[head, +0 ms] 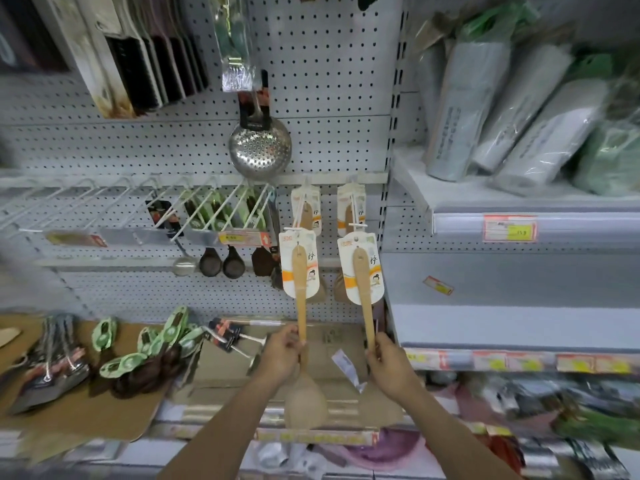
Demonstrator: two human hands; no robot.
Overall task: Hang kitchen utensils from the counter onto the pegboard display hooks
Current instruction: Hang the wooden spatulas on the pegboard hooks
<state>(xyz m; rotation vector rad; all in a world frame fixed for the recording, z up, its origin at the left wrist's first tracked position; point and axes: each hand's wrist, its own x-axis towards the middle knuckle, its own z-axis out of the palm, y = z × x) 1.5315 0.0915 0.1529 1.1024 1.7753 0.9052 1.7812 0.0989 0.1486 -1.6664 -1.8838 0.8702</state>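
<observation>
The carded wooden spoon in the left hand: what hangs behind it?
Behind the spoon gripped by the left hand, another carded spoon hangs on the pegboard. Its lower part is covered.

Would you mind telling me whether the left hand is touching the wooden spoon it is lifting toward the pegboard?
Touching. The head view shows the left hand with its fingers curled around the handle of the left wooden spoon.
</observation>
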